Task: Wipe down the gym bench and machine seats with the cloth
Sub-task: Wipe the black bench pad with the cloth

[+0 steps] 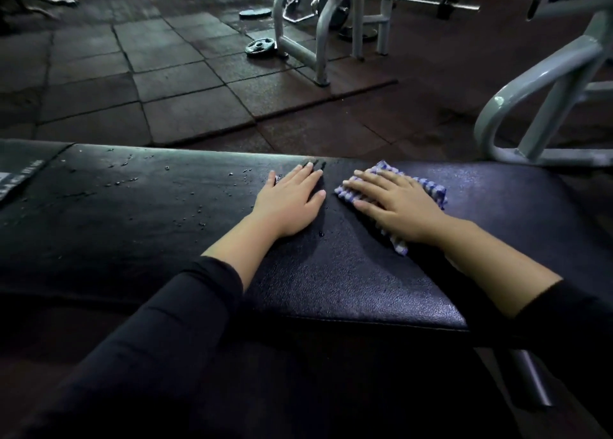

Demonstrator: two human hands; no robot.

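Cloth [431, 190] lies flat under the right hand [394, 203], long axis running toward the table's [331, 289] far edge. Left hand [292, 203] rests flat just beside, fingers straight; bare padding spreads leftward.

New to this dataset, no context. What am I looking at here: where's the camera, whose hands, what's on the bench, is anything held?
There is one picture, from a wide-angle camera worn on a person's head, looking forward and down. No robot: the two arms in black sleeves are the wearer's own.

The dark padded surface is a gym bench. The right hand lies flat with straight fingers on a blue and white checked cloth, pressing it to the pad rather than gripping it. The left hand rests flat on the bare pad beside it, holding nothing.

Water droplets speckle the pad to the left of the hands. Beyond the bench are rubber floor tiles, grey machine frames and a weight plate on the floor.
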